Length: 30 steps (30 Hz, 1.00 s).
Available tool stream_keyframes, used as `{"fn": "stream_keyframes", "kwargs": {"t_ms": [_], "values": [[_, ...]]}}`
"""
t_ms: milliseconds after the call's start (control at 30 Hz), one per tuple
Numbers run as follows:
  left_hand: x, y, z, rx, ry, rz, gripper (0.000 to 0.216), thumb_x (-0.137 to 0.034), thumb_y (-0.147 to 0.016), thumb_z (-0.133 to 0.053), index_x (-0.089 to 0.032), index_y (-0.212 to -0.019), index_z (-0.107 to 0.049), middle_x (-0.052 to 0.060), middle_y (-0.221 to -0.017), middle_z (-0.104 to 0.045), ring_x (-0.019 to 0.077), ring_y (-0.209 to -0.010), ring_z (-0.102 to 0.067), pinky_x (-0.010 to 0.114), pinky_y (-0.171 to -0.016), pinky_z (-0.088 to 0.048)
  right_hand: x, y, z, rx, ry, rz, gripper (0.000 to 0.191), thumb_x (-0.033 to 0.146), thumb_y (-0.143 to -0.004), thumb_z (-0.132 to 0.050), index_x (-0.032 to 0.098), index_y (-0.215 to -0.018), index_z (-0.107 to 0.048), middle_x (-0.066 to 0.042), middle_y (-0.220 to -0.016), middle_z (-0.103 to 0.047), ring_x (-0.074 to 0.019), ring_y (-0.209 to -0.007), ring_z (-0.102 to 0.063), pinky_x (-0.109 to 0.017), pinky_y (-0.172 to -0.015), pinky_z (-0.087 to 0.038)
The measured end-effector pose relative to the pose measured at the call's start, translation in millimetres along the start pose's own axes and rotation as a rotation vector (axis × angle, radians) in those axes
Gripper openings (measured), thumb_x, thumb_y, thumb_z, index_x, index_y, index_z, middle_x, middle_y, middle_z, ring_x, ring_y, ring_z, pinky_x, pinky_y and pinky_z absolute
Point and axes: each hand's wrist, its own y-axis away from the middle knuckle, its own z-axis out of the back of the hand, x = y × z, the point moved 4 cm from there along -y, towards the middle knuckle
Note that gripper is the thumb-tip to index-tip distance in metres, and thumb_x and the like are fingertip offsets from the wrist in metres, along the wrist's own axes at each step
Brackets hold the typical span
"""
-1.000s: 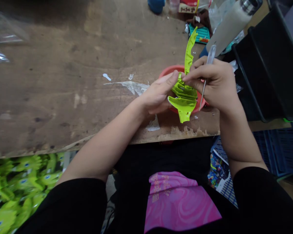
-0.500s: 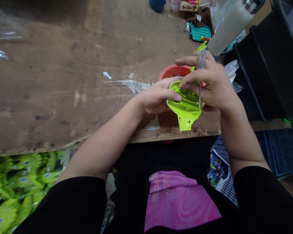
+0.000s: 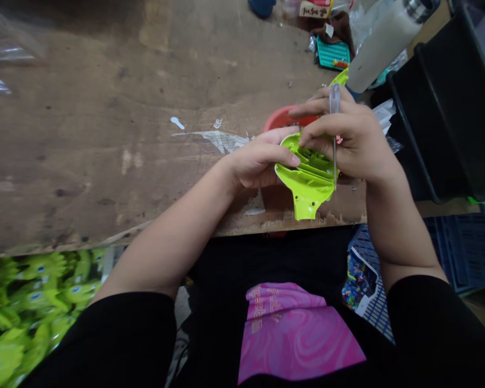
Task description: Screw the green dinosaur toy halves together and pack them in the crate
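Note:
My left hand (image 3: pixel 262 160) grips a lime-green plastic toy shell (image 3: pixel 305 186) from its left side, thumb over the edge, its hollow ribbed inside facing up. In my right hand (image 3: pixel 353 134) a screwdriver (image 3: pixel 335 108) with a clear handle lies between the fingers, its thin metal shaft pointing down past the shell's right edge. My right thumb and fingertips are pinched together over the shell's inside; whatever small thing they may hold is hidden. Behind both hands sits a red bowl (image 3: pixel 275 119) with small metal pieces in it, partly covered.
A white bottle (image 3: pixel 382 48) and a black bin (image 3: pixel 444 113) stand at the right. A teal tray (image 3: pixel 332 53) lies farther back. Many green toy parts (image 3: pixel 36 296) fill the space below the table's (image 3: pixel 105 161) front edge at left.
The screwdriver's shaft has swung slightly right, to the shell's outer edge. The shell has tilted a little; both hands keep nearly the same place.

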Motion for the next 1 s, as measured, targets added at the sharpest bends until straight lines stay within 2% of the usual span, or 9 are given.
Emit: {"fn": "stream_keyframes", "kwargs": {"t_ms": [133, 300, 433, 500, 600, 667, 767, 867, 1000], "values": [[4.4, -1.6, 5.4, 0.029, -0.001, 0.014, 0.042, -0.02, -0.07, -0.09, -0.018, -0.108, -0.073, 0.01, -0.107, -0.083, 0.046, -0.115, -0.084, 0.067, -0.106, -0.068, 0.3, -1.9, -2.0, 0.047, -0.016, -0.103, 0.008, 0.048, -0.097, -0.079, 0.045, -0.091, -0.083, 0.006, -0.147, -0.079, -0.0369, -0.148, -0.06, -0.068, -0.127, -0.054], [2.4, -2.9, 1.8, 0.013, -0.012, 0.001, 0.044, -0.02, -0.069, -0.086, -0.019, -0.112, -0.072, 0.008, -0.107, -0.083, 0.0446, -0.118, -0.084, 0.066, -0.109, -0.068, 6.9, 0.6, -0.7, 0.021, 0.17, 0.014, 0.02, 0.045, -0.105, -0.066, 0.045, -0.107, -0.086, 0.007, -0.15, -0.077, -0.0351, -0.146, -0.06, -0.061, -0.134, -0.046], [-1.4, -5.5, -2.8, -0.115, -0.006, -0.07, 0.051, -0.017, -0.066, -0.081, -0.02, -0.115, -0.069, 0.009, -0.113, -0.081, 0.0438, -0.127, -0.08, 0.068, -0.118, -0.064, -1.9, 16.6, 8.0, -0.222, 0.057, 0.108, 0.044, 0.051, -0.115, -0.053, 0.054, -0.158, -0.064, 0.005, -0.163, -0.068, -0.0322, -0.146, -0.066, -0.052, -0.128, -0.05], [-0.9, -7.4, -1.2, -0.207, 0.017, -0.128, 0.053, -0.015, -0.065, -0.077, -0.02, -0.116, -0.065, 0.01, -0.118, -0.081, 0.0431, -0.13, -0.079, 0.069, -0.12, -0.063, -14.2, 25.0, 11.3, -0.42, -0.001, 0.138, 0.053, 0.064, -0.117, -0.045, 0.049, -0.165, -0.059, -0.002, -0.164, -0.067, -0.0314, -0.147, -0.067, -0.05, -0.127, -0.049], [1.7, -9.5, 4.5, -0.336, 0.042, -0.203, 0.052, -0.015, -0.067, -0.072, -0.022, -0.117, -0.061, 0.009, -0.131, -0.078, 0.0432, -0.142, -0.073, 0.069, -0.121, -0.062, -38.1, 27.3, 7.7, -0.634, 0.142, 0.041, 0.078, 0.088, -0.107, -0.033, 0.032, -0.121, -0.085, -0.014, -0.128, -0.079, -0.0356, -0.129, -0.072, -0.054, -0.122, -0.05], [3.1, -9.7, 8.4, -0.398, 0.039, -0.222, 0.051, -0.016, -0.07, -0.074, -0.024, -0.118, -0.058, 0.009, -0.137, -0.076, 0.0437, -0.148, -0.068, 0.068, -0.119, -0.063, -54.3, 22.7, 2.3, -0.692, 0.136, -0.07, 0.081, 0.098, -0.101, -0.034, 0.029, -0.081, -0.074, -0.01, -0.086, -0.071, -0.0307, -0.089, -0.072, -0.052, -0.1, -0.059], [2.9, -9.0, 12.6, -0.457, 0.012, -0.228, 0.051, -0.022, -0.075, -0.08, -0.026, -0.118, -0.055, 0.009, -0.137, -0.076, 0.0437, -0.151, -0.066, 0.065, -0.117, -0.064, -70.4, 11.3, -10.3, -0.561, -0.021, -0.111, 0.07, 0.098, -0.095, -0.056, 0.03, -0.082, -0.068, 0.0, -0.066, -0.056, -0.0224, -0.064, -0.06, -0.044, -0.08, -0.059], [1.3, -7.5, 15.6, -0.512, -0.037, -0.237, 0.049, -0.027, -0.077, -0.082, -0.027, -0.117, -0.055, 0.008, -0.136, -0.076, 0.0415, -0.152, -0.065, 0.061, -0.119, -0.063, -77.6, 4.9, -22.6, -0.368, -0.169, -0.076, 0.052, 0.082, -0.102, -0.066, 0.032, -0.107, -0.081, -0.002, -0.085, -0.075, -0.0263, -0.085, -0.074, -0.046, -0.093, -0.063], [1.6, -4.7, 16.5, -0.57, -0.131, -0.226, 0.044, -0.03, -0.08, -0.08, -0.028, -0.118, -0.057, 0.006, -0.135, -0.076, 0.0384, -0.152, -0.064, 0.055, -0.118, -0.062, -78.4, 6.9, -25.6, -0.32, -0.333, -0.047, 0.031, 0.062, -0.099, -0.079, 0.034, -0.106, -0.09, -0.004, -0.097, -0.083, -0.0297, -0.1, -0.079, -0.052, -0.105, -0.065]]}}
